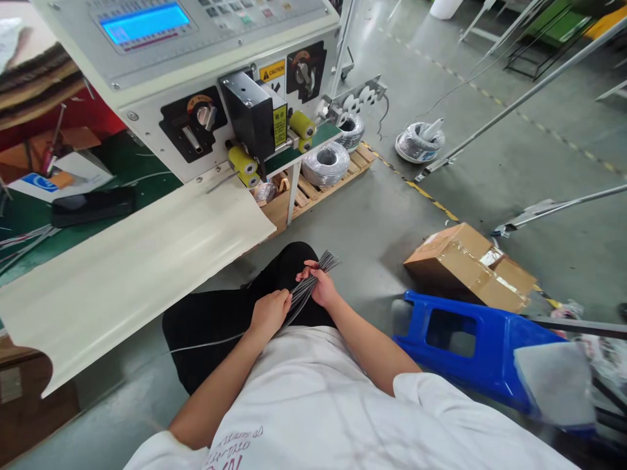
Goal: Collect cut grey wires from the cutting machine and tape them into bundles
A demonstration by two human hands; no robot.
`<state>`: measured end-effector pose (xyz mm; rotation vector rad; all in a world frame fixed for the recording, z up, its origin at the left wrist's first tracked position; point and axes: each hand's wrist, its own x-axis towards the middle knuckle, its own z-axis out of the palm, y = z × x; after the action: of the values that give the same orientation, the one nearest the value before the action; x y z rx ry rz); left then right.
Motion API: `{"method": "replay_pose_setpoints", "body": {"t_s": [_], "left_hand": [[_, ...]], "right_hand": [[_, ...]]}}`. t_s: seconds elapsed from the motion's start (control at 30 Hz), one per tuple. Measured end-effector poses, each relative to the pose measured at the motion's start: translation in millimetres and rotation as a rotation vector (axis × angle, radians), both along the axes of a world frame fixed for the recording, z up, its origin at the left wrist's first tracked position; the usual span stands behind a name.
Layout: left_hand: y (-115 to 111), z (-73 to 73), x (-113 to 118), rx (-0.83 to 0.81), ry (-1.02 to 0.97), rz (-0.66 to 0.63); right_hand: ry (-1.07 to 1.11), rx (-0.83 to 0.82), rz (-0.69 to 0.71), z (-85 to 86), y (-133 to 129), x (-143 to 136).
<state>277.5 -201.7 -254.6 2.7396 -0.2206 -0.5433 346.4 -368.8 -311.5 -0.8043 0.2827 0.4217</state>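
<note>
A bundle of thin grey wires (304, 290) lies over my lap, its cut ends fanned out at the upper right. My left hand (271, 312) is wrapped round the lower part of the bundle. Near the wire ends, my right hand (321, 285) grips the same bundle between thumb and fingers. One loose wire (206, 344) trails left from under my left forearm. In front of me stands a machine (147, 111) with a lit blue screen and yellow rollers (243, 163); a short wire sticks out at the rollers.
A cream curved chute (147, 261) slopes left from the machine. Wire coils (326, 164) sit on a wooden pallet (360, 160). To the right are a cardboard box (465, 261), a blue plastic stool (494, 339) and metal poles (529, 101). A black phone (93, 206) lies on the green table.
</note>
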Motion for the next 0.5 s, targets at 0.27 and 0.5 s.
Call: {"method": "replay_pose_setpoints", "body": {"t_s": [0.27,0.5], "left_hand": [[24.0,11.6,-12.7,-0.119,0.046,-0.012],[109.3,-15.7,-70.6,-0.242,0.225,0.229]], "right_hand": [[0.063,-0.056,-0.04,0.1,4.1,3.6],[0.126,0.004,-0.074,-11.1,2.5,7.7]]}}
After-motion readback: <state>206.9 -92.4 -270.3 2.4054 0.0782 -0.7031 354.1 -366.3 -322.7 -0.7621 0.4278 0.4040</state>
